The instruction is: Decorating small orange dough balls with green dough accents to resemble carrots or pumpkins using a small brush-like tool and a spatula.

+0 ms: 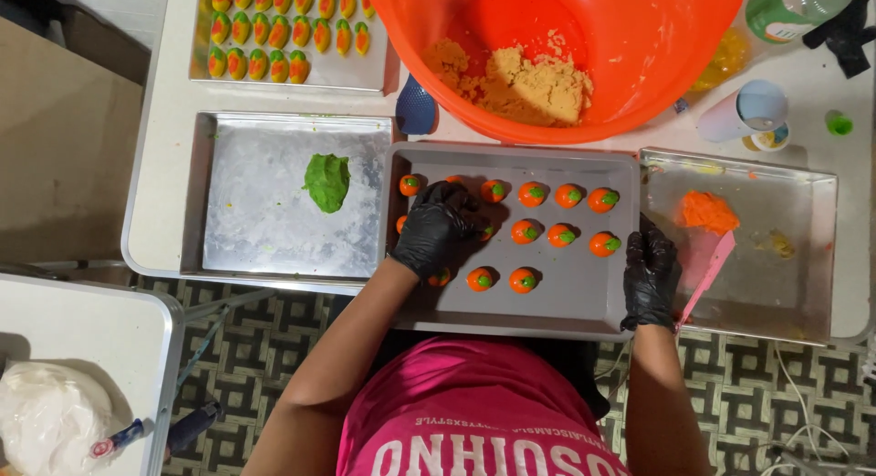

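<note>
Small orange pumpkin-shaped sweets (547, 220) with green tops line a rectangular steel tray (584, 303) on the white bench (164, 166); the black-gloved left hand (438, 228) rests curled among them, while right-hand fingers (650, 275) grip the tray's edge.

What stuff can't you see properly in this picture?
- Head view: some orange sweets on the middle tray are hidden under the left hand, so they cannot be counted.
- The top of the orange bowl is cut off by the top edge.
- Whether the right hand grips the pink scraper or only rests beside it is unclear.
</note>
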